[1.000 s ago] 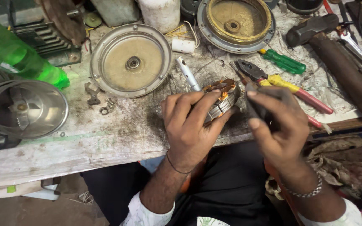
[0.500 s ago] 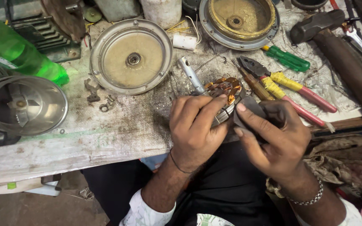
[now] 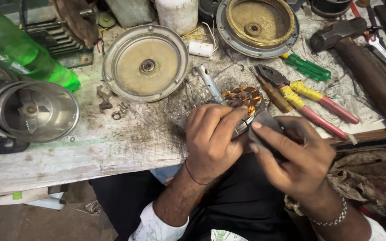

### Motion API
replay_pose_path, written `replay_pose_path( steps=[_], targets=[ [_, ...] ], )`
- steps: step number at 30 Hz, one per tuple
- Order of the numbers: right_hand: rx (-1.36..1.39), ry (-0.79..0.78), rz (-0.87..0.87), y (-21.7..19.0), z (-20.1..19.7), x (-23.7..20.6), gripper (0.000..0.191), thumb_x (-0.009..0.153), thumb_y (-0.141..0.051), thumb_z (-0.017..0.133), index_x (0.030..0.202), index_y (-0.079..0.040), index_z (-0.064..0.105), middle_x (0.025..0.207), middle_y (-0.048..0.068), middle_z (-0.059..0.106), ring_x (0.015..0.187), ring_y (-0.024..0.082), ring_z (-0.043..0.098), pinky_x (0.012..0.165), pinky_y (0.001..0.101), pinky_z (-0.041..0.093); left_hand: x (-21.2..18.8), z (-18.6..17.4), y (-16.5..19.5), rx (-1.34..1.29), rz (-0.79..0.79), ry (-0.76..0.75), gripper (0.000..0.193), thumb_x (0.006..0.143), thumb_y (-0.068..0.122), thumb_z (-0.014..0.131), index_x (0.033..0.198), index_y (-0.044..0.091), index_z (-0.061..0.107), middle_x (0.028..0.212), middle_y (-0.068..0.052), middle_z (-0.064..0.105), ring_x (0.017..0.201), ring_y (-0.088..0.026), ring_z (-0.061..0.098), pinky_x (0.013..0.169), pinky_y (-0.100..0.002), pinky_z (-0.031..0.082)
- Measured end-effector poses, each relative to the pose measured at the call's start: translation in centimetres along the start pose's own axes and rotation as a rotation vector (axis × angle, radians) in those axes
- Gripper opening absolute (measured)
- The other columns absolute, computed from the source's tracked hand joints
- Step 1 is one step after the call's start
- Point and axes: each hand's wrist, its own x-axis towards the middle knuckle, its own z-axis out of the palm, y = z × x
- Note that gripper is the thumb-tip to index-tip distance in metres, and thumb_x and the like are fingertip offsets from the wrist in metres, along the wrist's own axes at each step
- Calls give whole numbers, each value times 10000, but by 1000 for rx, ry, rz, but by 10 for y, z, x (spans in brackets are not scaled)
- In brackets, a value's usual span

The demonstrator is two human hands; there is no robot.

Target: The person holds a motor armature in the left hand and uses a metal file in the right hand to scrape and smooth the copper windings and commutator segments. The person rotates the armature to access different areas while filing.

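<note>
Between both hands, copper-wound stator [image 3: 245,97] — left hand [image 3: 213,136] gripping, right hand [image 3: 291,154] alongside

— What did you count on the bench?
— I counted two round motor covers [image 3: 146,62] [image 3: 258,24], one copper-wound stator [image 3: 245,99], one pair of pliers [image 3: 309,98], one green screwdriver [image 3: 307,68], one hammer [image 3: 362,62] and one green bottle [image 3: 23,53].

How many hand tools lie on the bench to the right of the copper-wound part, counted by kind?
Pliers: 1, yellow and red grips
Screwdrivers: 2, one green handle, one brown handle
Hammer: 1, dark head and brown handle
Total: 4
More tools at the top right corner are cut off and not counted.
</note>
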Motion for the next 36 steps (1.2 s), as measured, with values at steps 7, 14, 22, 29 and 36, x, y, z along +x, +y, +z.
replay_pose_path(
  steps=[7,14,22,29,36],
  targets=[
    [42,-43,120,-4,-5,9,459,820,-72,853,1259,-46,723,1053,150,676,867,205,687,733,299,545,-2,-1,0,-12,12,-25,411,796,40,804,1193,37,700,1052,-43,605,1001,-240,626,861,-377,518],
    [16,-89,128,-14,-8,12,464,746,-107,862,1183,-20,731,1072,185,663,879,216,695,731,304,556,-2,-1,1,20,10,-14,436,755,32,793,1184,40,717,999,-30,594,916,-234,589,814,-379,497],
    [39,-32,54,-9,0,6,429,803,-62,853,1206,8,725,1031,190,649,819,193,686,683,279,546,-3,2,1,31,9,-12,343,862,88,834,1184,39,725,957,-20,577,867,-218,552,744,-349,475],
    [-25,-27,63,-13,-1,7,402,818,-60,858,1197,-7,734,1055,162,685,850,228,692,711,297,560,-3,-3,2,31,24,-47,388,811,57,770,1196,28,724,988,-40,597,877,-245,554,769,-364,490],
    [147,-98,81,-11,-4,8,382,804,-39,827,1171,-4,728,1061,168,706,895,216,731,734,299,588,-2,0,3,36,25,-22,383,809,18,758,1191,29,728,964,-42,599,852,-245,562,760,-381,479]
  ],
)
